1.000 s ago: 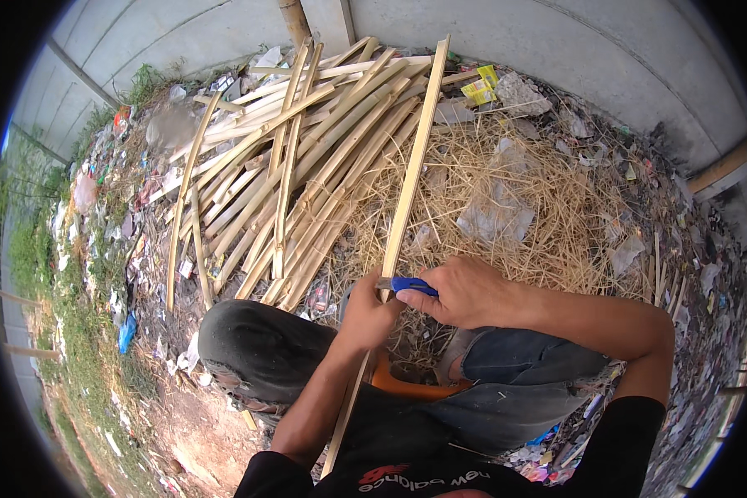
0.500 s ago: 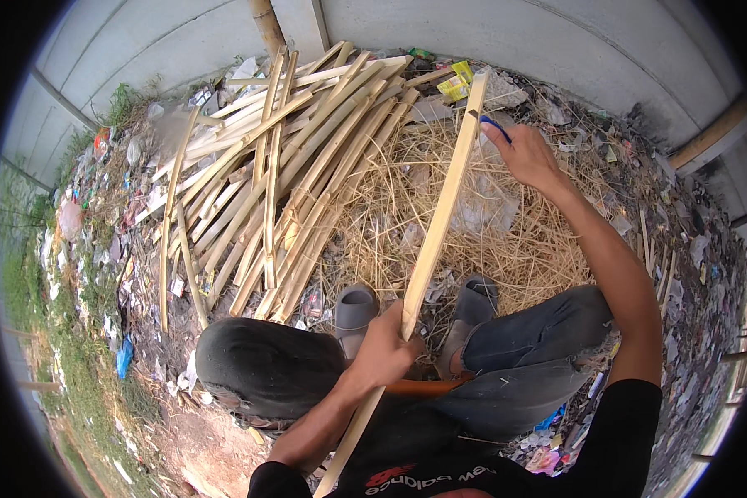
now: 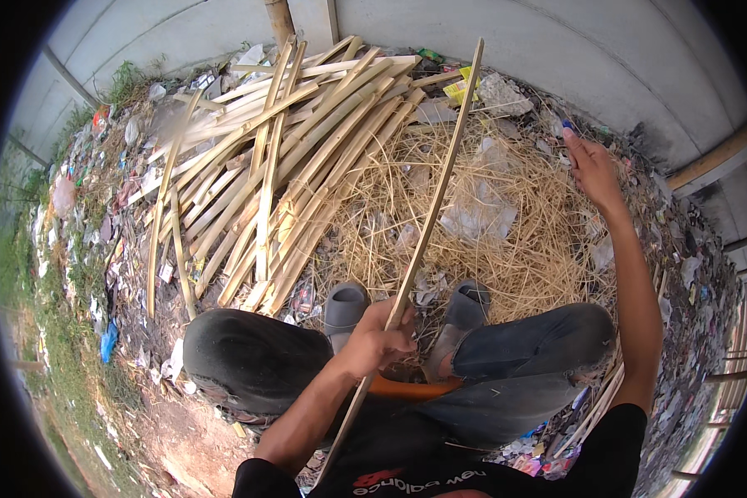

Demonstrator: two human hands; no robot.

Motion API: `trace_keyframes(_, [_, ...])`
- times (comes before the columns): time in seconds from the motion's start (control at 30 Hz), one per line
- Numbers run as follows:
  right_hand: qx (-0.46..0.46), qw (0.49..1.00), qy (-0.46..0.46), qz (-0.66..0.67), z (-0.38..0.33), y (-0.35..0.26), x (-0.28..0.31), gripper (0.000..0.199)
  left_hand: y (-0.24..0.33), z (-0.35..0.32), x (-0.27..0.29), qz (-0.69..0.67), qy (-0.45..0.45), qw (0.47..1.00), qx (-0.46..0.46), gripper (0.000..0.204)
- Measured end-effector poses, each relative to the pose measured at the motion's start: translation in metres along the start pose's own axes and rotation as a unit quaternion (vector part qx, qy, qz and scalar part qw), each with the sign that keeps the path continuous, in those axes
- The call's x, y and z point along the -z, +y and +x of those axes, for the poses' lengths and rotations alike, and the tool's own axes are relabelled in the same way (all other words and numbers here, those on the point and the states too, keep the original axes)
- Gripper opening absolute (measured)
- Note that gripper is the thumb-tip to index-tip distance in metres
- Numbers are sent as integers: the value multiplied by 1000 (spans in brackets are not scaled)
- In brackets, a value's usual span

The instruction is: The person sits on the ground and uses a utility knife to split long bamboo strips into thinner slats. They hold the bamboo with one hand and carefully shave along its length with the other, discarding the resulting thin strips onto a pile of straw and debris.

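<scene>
My left hand (image 3: 376, 339) is closed round a long split bamboo strip (image 3: 440, 195) at about knee height. The strip slants from my body up and away toward the wall, with its narrow edge turned up. My right hand (image 3: 593, 170) is out at the far right, apart from the strip. Its fingers are closed on a small blue tool (image 3: 567, 125), of which only a bit shows; the rest is hidden or too small to make out. Loose shavings (image 3: 523, 266) cover the ground beyond my sandals.
A large pile of split bamboo strips (image 3: 307, 166) lies at the far left, before a grey panel wall (image 3: 506, 41). Grey sandals (image 3: 468, 305) are on my feet, and something orange (image 3: 411, 388) is between my legs. Litter (image 3: 141, 282) is scattered around; thin strips (image 3: 598, 407) lie right.
My right hand has swung away right from the strip's far part, taking the blue tool with it. The strip has turned from its broad face to its edge in my left hand.
</scene>
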State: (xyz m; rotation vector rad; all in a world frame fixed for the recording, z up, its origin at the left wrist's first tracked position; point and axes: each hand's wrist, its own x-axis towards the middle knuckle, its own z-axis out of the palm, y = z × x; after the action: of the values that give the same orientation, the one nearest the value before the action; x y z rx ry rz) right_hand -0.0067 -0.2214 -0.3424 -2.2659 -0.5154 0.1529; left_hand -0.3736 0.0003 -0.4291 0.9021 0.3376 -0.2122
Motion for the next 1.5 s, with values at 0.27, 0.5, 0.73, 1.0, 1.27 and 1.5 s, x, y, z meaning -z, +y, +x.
trace_keyframes(0.27, [210,907,-360,-66,-118,-100,-114,63,12,8,6,-63,32,997,-8,34])
trace_keyframes(0.5, [256,882,-373,-130,-133,-94,-130,61,11,12,4,2,38,999,6,28])
trace_keyframes(0.73, [238,932,-230,-149,-80,-63,-129,72,-1,10,-2,-41,31,998,29,32])
trace_keyframes(1.0, [171,955,-177,-165,-45,-44,-92,75,-11,1,-1,66,24,996,45,30])
trace_keyframes(1.27, [162,969,-120,-146,-27,-30,-102,77,-21,-9,3,238,65,969,-31,30])
trace_keyframes(1.5, [-140,960,235,-54,47,115,41,80,-29,-19,-17,310,-61,949,-20,44])
